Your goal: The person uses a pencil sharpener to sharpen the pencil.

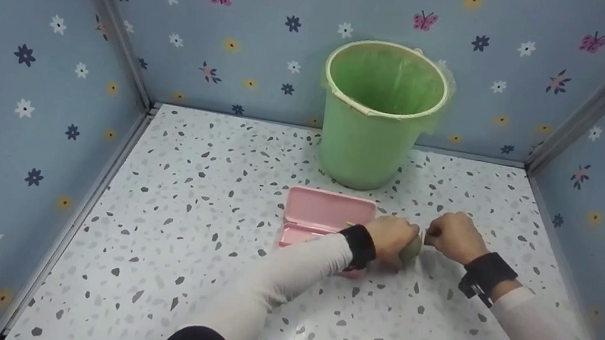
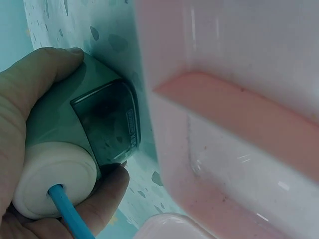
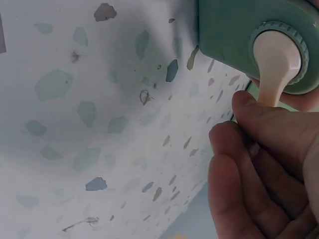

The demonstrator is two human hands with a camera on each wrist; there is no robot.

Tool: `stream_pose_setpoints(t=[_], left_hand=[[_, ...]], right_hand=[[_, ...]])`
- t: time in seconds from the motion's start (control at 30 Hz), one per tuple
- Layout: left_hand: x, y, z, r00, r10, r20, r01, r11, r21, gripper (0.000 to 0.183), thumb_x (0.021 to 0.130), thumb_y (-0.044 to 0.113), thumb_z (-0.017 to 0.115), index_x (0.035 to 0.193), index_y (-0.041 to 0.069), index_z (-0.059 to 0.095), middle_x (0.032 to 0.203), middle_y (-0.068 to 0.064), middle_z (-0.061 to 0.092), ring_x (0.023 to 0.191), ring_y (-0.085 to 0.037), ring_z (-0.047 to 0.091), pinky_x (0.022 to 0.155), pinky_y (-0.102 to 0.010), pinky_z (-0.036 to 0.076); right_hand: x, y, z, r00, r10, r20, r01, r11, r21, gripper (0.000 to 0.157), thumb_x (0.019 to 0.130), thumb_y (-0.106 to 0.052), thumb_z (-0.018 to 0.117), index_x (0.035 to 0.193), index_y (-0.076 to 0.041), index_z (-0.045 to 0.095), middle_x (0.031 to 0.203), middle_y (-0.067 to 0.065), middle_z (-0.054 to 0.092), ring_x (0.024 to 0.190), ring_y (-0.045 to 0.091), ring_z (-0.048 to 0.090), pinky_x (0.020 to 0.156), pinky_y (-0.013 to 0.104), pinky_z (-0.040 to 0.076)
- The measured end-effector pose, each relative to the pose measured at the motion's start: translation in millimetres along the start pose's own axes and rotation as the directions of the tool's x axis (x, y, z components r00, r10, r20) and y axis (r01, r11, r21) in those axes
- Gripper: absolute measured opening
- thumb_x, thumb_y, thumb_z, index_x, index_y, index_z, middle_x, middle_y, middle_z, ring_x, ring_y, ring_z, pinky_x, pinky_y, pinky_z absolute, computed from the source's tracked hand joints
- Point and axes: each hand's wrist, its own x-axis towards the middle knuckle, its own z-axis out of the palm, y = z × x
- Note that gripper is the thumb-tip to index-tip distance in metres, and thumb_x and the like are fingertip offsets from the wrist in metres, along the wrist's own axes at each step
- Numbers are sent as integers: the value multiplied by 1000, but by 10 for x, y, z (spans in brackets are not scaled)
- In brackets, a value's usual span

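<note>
My left hand [image 1: 391, 240] grips a green hand-crank pencil sharpener [image 1: 412, 250] on the speckled tabletop, right of an open pink pencil case [image 1: 330, 210]. In the left wrist view, a blue pencil [image 2: 70, 211] sits in the round cream holder [image 2: 37, 172] of the sharpener. Its dark see-through shavings drawer [image 2: 112, 124] faces the case. At the sharpener's other side, my right hand [image 1: 455, 236] pinches the cream crank handle [image 3: 277, 62] between thumb and fingers. The fingertips on the far side of the handle are partly hidden.
A green bin [image 1: 366, 143] with a clear liner stands behind the case, against the back wall. Flower-patterned panels [image 1: 17, 109] enclose the tabletop [image 1: 180, 224] at the back and both sides. My left forearm crosses in front of the case and hides part of it.
</note>
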Motion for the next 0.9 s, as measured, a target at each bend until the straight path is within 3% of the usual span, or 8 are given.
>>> stream_pose_setpoints(t=[0.3, 0.63, 0.9], left_hand=[[20, -4, 19, 1000, -7, 17, 8, 1000, -14, 68, 82, 38, 99, 135, 12, 65, 124, -4, 76, 110, -21, 76, 99, -34, 64], [-5, -21, -19, 1000, -3, 12, 4, 1000, -24, 65, 83, 35, 96, 135, 12, 64, 121, -4, 76, 107, -20, 75, 96, -33, 65], [-4, 3, 29, 1000, 9, -6, -9, 1000, 23, 57, 87, 35, 90, 132, 12, 63, 115, -1, 74, 95, -16, 72, 82, -29, 64]], right_hand=[[-18, 63, 111, 998, 31, 49, -32, 999, 37, 5, 85, -6, 85, 82, -8, 87, 74, 7, 81, 65, 14, 62, 63, 33, 51], [-13, 81, 181, 999, 25, 22, -26, 998, 64, 8, 83, -3, 83, 80, -9, 88, 72, 8, 81, 63, 14, 63, 63, 34, 53], [-47, 84, 210, 993, 86, 83, -94, 991, 92, 5, 82, -7, 87, 87, -5, 88, 77, 10, 83, 69, 16, 66, 67, 33, 55]])
